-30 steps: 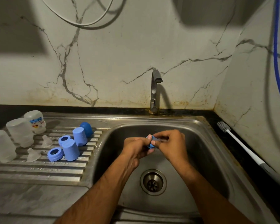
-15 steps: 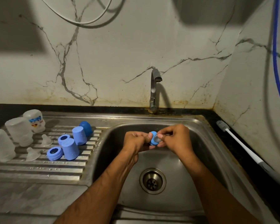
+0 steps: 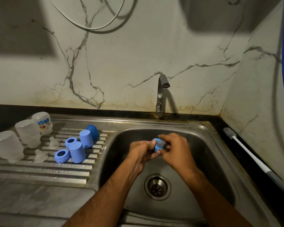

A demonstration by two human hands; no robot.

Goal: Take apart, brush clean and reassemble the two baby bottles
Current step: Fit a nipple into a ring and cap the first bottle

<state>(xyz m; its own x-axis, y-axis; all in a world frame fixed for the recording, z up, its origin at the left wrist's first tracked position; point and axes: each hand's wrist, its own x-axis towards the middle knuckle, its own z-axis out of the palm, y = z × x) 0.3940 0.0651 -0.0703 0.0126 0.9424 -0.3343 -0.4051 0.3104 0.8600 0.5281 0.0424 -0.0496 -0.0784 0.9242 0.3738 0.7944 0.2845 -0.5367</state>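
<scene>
Over the sink (image 3: 208, 145), both hands meet around one small blue collar ring (image 3: 155, 145) with a clear teat (image 3: 161, 143) in it. The left hand (image 3: 142, 151) grips the ring from the left side with curled fingers, and the right hand (image 3: 175, 149) pinches the teat between thumb and fingers. The piece is held above the basin, in front of the tap (image 3: 161, 94) and higher than the drain (image 3: 157, 187). On the ribbed draining board (image 3: 39, 171) at the left stand the other parts: three frosted bottle bodies turned upside down, one in front (image 3: 7, 145), one behind it (image 3: 29, 132) and one with a printed picture (image 3: 43, 122) at the back. Near them lie two clear teats (image 3: 40, 155) (image 3: 53, 142), two blue rings (image 3: 61, 155) (image 3: 70, 141), two light blue caps (image 3: 77, 152) (image 3: 86, 138) and a darker blue cap (image 3: 93, 131). A long bottle brush (image 3: 251, 157) with white handle lies on the dark table at the right of the sink, well apart from the hands.
</scene>
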